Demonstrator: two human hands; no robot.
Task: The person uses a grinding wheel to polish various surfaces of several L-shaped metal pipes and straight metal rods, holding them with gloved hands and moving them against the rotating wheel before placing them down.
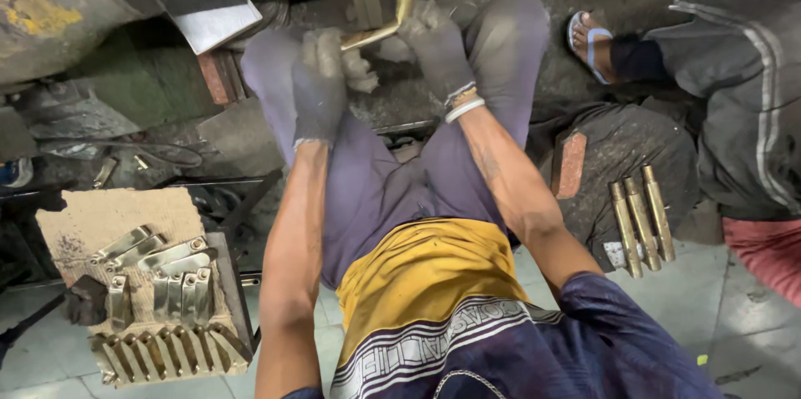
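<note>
both hands wear dusty grey gloves and grip one bent brass bar, an l-shaped piece whose long leg rises toward the top edge of the view while the short leg runs left across the knees. the left hand is closed in a fist around the end of the short leg, with a wad of pale rag bunched just beside its fingers. the right hand is closed around the bar at the bend, a white bangle at its wrist. the bar sits above the person's purple-trousered knees, close to a large grimy machine with a shiny metal plate at upper left. at lower left, a cloth-covered board carries rows of small polished metal fittings. on the right, three brass rods lie side by side on a dark sack. another person's sandalled foot shows at upper right, well apart from the hands.
</note>
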